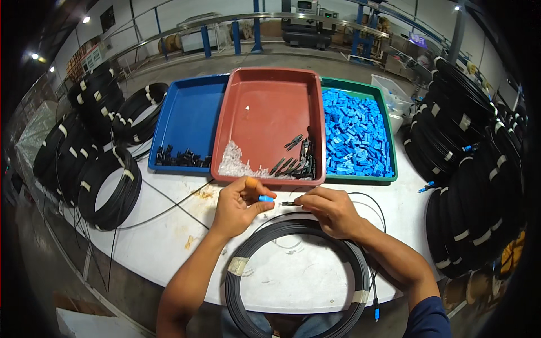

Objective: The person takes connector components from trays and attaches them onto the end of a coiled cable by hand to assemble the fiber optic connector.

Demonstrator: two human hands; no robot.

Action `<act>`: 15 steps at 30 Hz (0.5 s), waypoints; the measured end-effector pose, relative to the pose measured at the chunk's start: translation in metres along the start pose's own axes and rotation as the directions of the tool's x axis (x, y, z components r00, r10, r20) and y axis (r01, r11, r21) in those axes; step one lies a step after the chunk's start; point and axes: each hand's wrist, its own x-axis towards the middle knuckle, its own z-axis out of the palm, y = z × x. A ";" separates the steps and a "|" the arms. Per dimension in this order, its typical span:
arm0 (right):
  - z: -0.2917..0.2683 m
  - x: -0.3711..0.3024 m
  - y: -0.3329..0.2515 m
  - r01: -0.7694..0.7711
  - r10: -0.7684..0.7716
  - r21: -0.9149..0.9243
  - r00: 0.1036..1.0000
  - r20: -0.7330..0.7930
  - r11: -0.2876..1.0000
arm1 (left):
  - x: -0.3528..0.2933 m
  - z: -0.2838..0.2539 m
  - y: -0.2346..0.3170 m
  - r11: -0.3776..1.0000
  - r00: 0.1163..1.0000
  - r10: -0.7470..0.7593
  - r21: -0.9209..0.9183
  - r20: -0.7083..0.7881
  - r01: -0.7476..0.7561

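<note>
Between thumb and fingers, my left hand [238, 206] pinches a small blue connector housing [266, 199]; an orange cover wraps one of its fingers. My right hand [332, 209] grips the black connector end [288, 203] of a thin cable, its tip pointing left toward the blue housing. A small gap separates the two pieces. Below both hands lies a coil of black cable [234, 288], bound with pale tape and overhanging the table's near edge. From its right side hangs a cable end with a blue connector [376, 313].
Across the table's back stand a blue tray [189, 115] with small black parts, a red tray [270, 107] with clear pieces and black connector parts, and a green tray [389, 135] full of blue housings. Stacked black cable coils flank me, left [84, 205] and right [451, 225].
</note>
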 end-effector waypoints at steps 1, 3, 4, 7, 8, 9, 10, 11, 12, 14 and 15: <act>0.002 0.001 -0.001 -0.007 0.007 0.003 1.000 -0.005 1.000 | -0.001 -0.003 0.001 1.000 1.000 0.006 0.025 0.005 -0.007; 0.002 0.002 -0.001 -0.019 0.019 -0.005 1.000 -0.006 1.000 | -0.005 -0.005 -0.003 0.996 0.999 -0.034 -0.078 -0.037 0.031; 0.003 0.004 -0.001 -0.014 0.014 -0.004 1.000 -0.013 1.000 | -0.007 -0.008 -0.004 0.999 0.999 -0.024 0.040 -0.027 0.025; 0.004 0.004 0.001 -0.004 0.004 -0.010 1.000 -0.014 1.000 | -0.009 0.001 -0.004 0.992 0.997 -0.063 0.105 -0.034 0.066; 0.005 0.004 0.000 0.015 -0.016 -0.006 1.000 -0.016 1.000 | -0.009 0.003 -0.002 0.987 0.999 -0.030 0.159 -0.011 0.031; 0.005 0.005 0.000 0.008 -0.008 -0.003 1.000 -0.013 1.000 | -0.009 0.006 0.000 0.977 1.000 0.001 0.212 0.014 -0.004; 0.004 0.006 -0.001 0.031 -0.032 -0.028 0.999 -0.019 0.999 | -0.009 0.008 0.001 0.964 0.999 0.024 0.265 0.043 -0.035; 0.003 0.006 0.000 0.056 -0.058 -0.056 0.998 -0.025 0.997 | -0.010 0.010 0.001 0.965 0.999 0.020 0.261 0.046 -0.032; 0.004 0.004 0.002 0.085 -0.088 -0.093 0.996 -0.032 0.992 | -0.009 0.012 0.000 0.972 0.997 0.060 0.223 0.050 -0.069; 0.003 0.001 0.001 0.091 -0.091 -0.114 0.996 0.002 0.989 | -0.010 0.014 -0.003 0.980 0.993 0.111 0.163 0.038 -0.116; 0.003 0.001 0.001 0.104 -0.100 -0.133 0.994 0.036 0.986 | -0.011 0.014 -0.004 0.980 0.993 0.109 0.165 0.039 -0.114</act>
